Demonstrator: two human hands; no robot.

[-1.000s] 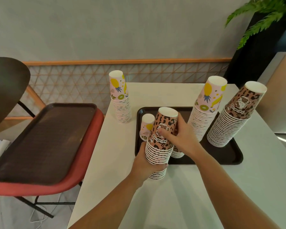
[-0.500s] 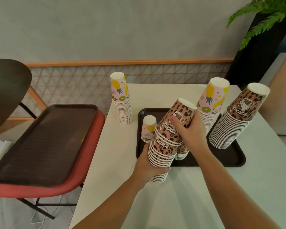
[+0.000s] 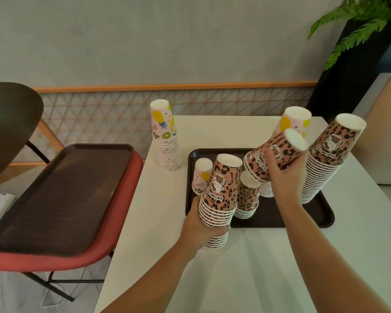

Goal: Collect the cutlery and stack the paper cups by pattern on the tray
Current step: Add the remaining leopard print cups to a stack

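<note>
Lifted rightward off the lower leopard stack (image 3: 217,199), still clenched in left hand (image 3: 201,224) at tray (image 3: 303,222) front-left corner: tilted leopard cups (image 3: 273,154) in right hand (image 3: 282,175) grip, tall leopard stack (image 3: 325,159) just beside.

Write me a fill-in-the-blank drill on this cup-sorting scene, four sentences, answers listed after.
1. The right hand holds a few cups printed in a ____ pattern.
2. The left hand grips a leopard stack that stands on the white ____.
3. The fruit stack outside the tray stands to the tray's ____.
4. The empty second tray rests on a ____ chair seat.

Missing words: leopard; table; left; red
</note>
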